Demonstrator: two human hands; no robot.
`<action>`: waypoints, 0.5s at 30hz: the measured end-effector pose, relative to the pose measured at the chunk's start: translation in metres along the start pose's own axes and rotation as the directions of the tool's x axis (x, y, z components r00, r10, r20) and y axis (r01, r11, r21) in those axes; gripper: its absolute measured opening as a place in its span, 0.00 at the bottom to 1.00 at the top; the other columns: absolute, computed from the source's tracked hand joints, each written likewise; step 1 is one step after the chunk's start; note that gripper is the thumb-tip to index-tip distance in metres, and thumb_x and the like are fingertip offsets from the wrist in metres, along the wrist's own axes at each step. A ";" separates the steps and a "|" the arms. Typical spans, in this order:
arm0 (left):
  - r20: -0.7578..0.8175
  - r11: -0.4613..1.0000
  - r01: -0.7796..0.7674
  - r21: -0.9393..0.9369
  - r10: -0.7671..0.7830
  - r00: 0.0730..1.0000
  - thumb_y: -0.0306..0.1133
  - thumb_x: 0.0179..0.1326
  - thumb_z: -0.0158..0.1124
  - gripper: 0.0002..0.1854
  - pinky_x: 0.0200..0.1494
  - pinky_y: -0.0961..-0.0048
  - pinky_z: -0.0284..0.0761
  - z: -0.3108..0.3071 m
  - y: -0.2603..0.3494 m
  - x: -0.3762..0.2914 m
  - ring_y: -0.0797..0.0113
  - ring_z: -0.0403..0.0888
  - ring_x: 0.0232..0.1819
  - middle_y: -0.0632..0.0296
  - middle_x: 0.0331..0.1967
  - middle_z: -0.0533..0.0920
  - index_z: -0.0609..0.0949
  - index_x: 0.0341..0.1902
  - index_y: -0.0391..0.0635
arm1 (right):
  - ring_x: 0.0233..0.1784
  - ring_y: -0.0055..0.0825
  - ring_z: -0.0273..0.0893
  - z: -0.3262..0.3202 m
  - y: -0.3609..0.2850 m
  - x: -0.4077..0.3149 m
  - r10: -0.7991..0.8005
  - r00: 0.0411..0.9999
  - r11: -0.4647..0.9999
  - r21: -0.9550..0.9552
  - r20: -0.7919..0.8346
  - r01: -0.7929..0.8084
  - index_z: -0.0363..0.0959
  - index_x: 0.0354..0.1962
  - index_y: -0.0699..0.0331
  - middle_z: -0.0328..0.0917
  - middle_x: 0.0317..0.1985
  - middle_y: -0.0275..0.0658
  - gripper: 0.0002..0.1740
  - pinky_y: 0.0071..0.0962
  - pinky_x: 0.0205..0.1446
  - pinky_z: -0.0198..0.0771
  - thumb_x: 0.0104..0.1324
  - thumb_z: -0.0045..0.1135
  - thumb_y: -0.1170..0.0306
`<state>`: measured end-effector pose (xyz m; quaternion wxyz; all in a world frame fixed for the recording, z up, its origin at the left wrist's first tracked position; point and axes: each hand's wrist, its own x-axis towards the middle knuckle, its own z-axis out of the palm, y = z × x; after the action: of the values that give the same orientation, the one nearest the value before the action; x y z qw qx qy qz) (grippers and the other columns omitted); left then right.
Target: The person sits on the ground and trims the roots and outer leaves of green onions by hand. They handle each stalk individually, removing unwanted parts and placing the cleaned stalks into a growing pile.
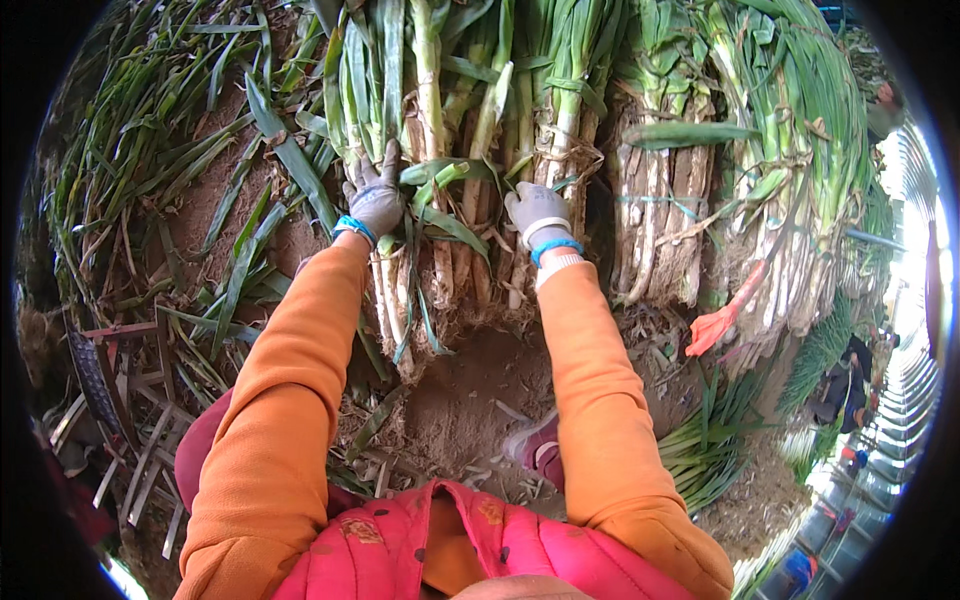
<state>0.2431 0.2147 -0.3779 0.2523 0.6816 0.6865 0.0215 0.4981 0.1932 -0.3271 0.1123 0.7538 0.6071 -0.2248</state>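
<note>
Bundles of long green onions lie side by side, white stalks and roots towards me, green leaves pointing away. My left hand [375, 199], in a grey glove with a blue band at the wrist, rests with spread fingers on the leftmost bundle of green onions [390, 292]. On the stalks of a bundle in the middle [559, 142] lies my right hand [538, 208], gloved in grey too; its fingertips are partly hidden, so its grip is unclear. To its right are a bundle bound with blue-green tape [660, 225] and a larger bundle [795, 247].
Loose leaves [135, 150] cover the soil at the left. A slatted frame [142, 450] stands at lower left. A red cloth-like strip [712, 330] hangs by the right bundle. Cut leaves [705, 450] lie at lower right. Another person [847, 386] is at far right.
</note>
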 end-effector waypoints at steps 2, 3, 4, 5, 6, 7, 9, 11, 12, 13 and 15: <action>0.020 0.999 -0.037 -0.033 0.037 0.999 0.35 0.60 0.54 0.45 0.70 0.34 0.41 0.001 -0.004 0.002 0.34 0.41 0.76 0.33 0.74 0.45 0.44 0.77 0.70 | 0.46 0.47 0.79 -0.001 0.012 -0.017 -0.031 0.999 0.999 0.007 -0.018 0.031 0.77 0.37 0.60 0.81 0.42 0.47 0.19 0.43 0.50 0.73 0.66 0.48 0.54; 0.028 0.998 -0.044 -0.041 0.045 0.999 0.36 0.60 0.54 0.45 0.70 0.33 0.41 0.001 -0.006 0.003 0.33 0.41 0.76 0.33 0.74 0.44 0.44 0.77 0.70 | 0.45 0.47 0.79 -0.002 0.019 -0.024 -0.058 0.998 0.998 0.006 -0.019 0.058 0.77 0.36 0.61 0.81 0.41 0.47 0.19 0.44 0.49 0.73 0.66 0.48 0.54; 0.023 0.999 -0.037 -0.019 0.037 0.999 0.37 0.61 0.56 0.45 0.70 0.33 0.41 0.002 -0.006 0.003 0.33 0.40 0.76 0.33 0.75 0.41 0.44 0.77 0.70 | 0.45 0.46 0.80 -0.002 0.024 -0.031 -0.003 0.998 1.000 0.006 0.060 0.002 0.78 0.38 0.59 0.82 0.42 0.46 0.18 0.43 0.50 0.74 0.66 0.49 0.55; 0.018 0.998 -0.056 0.007 0.056 0.998 0.39 0.62 0.56 0.44 0.70 0.33 0.40 0.002 -0.007 0.003 0.32 0.39 0.76 0.33 0.75 0.39 0.44 0.77 0.69 | 0.46 0.46 0.80 -0.002 0.030 -0.035 -0.006 0.998 0.999 0.043 0.067 0.003 0.78 0.40 0.58 0.82 0.42 0.46 0.17 0.42 0.51 0.74 0.66 0.50 0.55; 0.003 0.999 -0.049 -0.004 0.049 0.999 0.39 0.62 0.56 0.44 0.70 0.33 0.40 0.003 -0.007 0.003 0.32 0.39 0.76 0.33 0.75 0.39 0.45 0.77 0.69 | 0.44 0.46 0.80 0.004 0.036 -0.044 -0.098 0.992 0.995 -0.017 -0.080 0.097 0.78 0.37 0.59 0.82 0.41 0.45 0.16 0.43 0.49 0.75 0.65 0.52 0.55; 0.014 0.999 -0.041 -0.026 0.042 0.999 0.40 0.63 0.56 0.43 0.70 0.33 0.40 0.003 -0.007 0.003 0.32 0.39 0.76 0.33 0.75 0.39 0.45 0.77 0.68 | 0.41 0.47 0.81 0.009 0.041 -0.049 -0.021 1.000 0.999 0.024 -0.018 0.022 0.78 0.36 0.57 0.81 0.40 0.46 0.16 0.43 0.45 0.76 0.65 0.52 0.55; 0.001 0.999 -0.051 -0.015 0.051 0.999 0.41 0.63 0.55 0.42 0.70 0.33 0.41 0.003 -0.006 0.002 0.32 0.39 0.76 0.32 0.75 0.39 0.45 0.77 0.68 | 0.39 0.47 0.81 0.022 0.046 -0.058 -0.050 0.998 0.999 -0.019 -0.032 0.050 0.77 0.37 0.55 0.81 0.40 0.46 0.13 0.44 0.43 0.76 0.65 0.52 0.56; 0.018 0.999 -0.040 -0.008 0.040 0.999 0.39 0.63 0.54 0.42 0.70 0.32 0.41 0.003 -0.004 0.002 0.32 0.39 0.76 0.33 0.75 0.39 0.45 0.77 0.68 | 0.43 0.48 0.80 0.030 0.049 -0.066 -0.010 0.981 0.996 0.088 -0.194 0.027 0.75 0.44 0.55 0.73 0.56 0.46 0.14 0.44 0.46 0.76 0.65 0.54 0.58; 0.023 1.000 -0.025 0.003 0.025 0.999 0.37 0.62 0.54 0.43 0.70 0.32 0.40 0.002 -0.003 0.002 0.33 0.38 0.76 0.33 0.75 0.39 0.45 0.77 0.70 | 0.46 0.46 0.80 0.031 0.048 -0.074 -0.103 0.960 0.973 0.175 -0.261 0.153 0.74 0.48 0.56 0.69 0.61 0.45 0.17 0.42 0.49 0.76 0.66 0.54 0.59; 0.026 1.000 -0.018 0.026 0.017 1.000 0.36 0.62 0.53 0.43 0.70 0.32 0.40 0.001 -0.003 0.001 0.33 0.38 0.76 0.34 0.75 0.39 0.45 0.77 0.70 | 0.50 0.45 0.79 0.027 0.049 -0.083 -0.084 0.961 0.956 0.250 -0.265 0.152 0.72 0.53 0.57 0.65 0.65 0.43 0.20 0.40 0.53 0.76 0.66 0.54 0.59; 0.025 0.997 -0.014 0.071 0.012 1.000 0.35 0.61 0.53 0.44 0.70 0.33 0.39 -0.001 0.000 0.001 0.33 0.37 0.76 0.34 0.75 0.39 0.44 0.77 0.71 | 0.65 0.44 0.68 0.009 0.054 -0.115 -0.107 0.974 0.916 0.362 -0.199 0.174 0.71 0.56 0.61 0.61 0.68 0.44 0.21 0.38 0.68 0.65 0.67 0.55 0.65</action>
<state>0.2432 0.2161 -0.3776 0.2364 0.6948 0.6792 -0.0098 0.5302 0.0770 -0.2858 -0.1048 0.7323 0.6128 -0.2779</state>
